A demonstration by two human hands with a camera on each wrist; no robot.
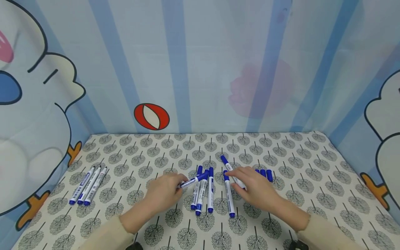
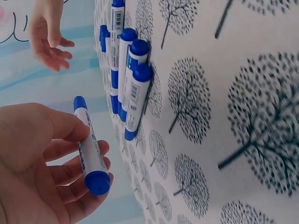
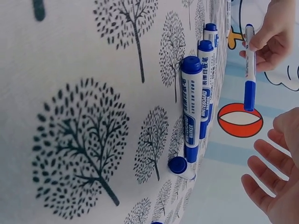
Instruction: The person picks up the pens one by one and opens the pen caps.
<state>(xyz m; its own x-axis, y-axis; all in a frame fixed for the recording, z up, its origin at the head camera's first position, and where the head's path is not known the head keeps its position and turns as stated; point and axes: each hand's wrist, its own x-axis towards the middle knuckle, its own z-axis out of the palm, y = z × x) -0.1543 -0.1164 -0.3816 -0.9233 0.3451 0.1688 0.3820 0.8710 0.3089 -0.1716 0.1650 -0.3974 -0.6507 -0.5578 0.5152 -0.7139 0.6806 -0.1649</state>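
My left hand holds a white whiteboard marker between thumb and fingers, raised off the cloth. That marker's blue cap points right, above the markers lying in the middle. My right hand hovers over two capped markers, its fingers loosely spread and nothing held in the right wrist view. One of these, a marker, lies beneath its fingertips; another marker slants behind and is partly hidden by the hand. Several capped markers lie side by side between the hands, including a marker.
Three uncapped markers lie in a row at the left, dark tips pointing away. Beyond my right hand are loose blue caps. A tree-print cloth covers the table, and a cartoon-printed curtain stands behind it.
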